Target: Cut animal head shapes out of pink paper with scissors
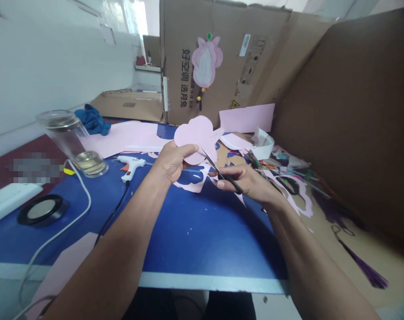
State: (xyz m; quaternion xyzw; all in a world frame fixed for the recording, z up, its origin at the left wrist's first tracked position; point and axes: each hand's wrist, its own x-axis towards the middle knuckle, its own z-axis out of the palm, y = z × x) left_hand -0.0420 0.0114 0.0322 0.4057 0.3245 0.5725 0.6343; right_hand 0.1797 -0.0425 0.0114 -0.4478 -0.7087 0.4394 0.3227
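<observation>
My left hand (173, 161) is closed on a pink cloud-shaped paper cutout (197, 135), holding it up above the blue table (195, 235). My right hand (248, 181) grips black-handled scissors (218, 171), whose blades point up-left into the lower right edge of the pink cutout. Pink paper offcuts (192, 182) lie on the table just beneath both hands.
A white glue gun (130, 165) with its cable lies left of my hands. A glass jar (72, 142), a black tape roll (42, 210) and a blue cloth (93, 120) stand further left. Cardboard walls (348, 120) rise behind and right; paper scraps and a purple tassel (365, 264) lie right.
</observation>
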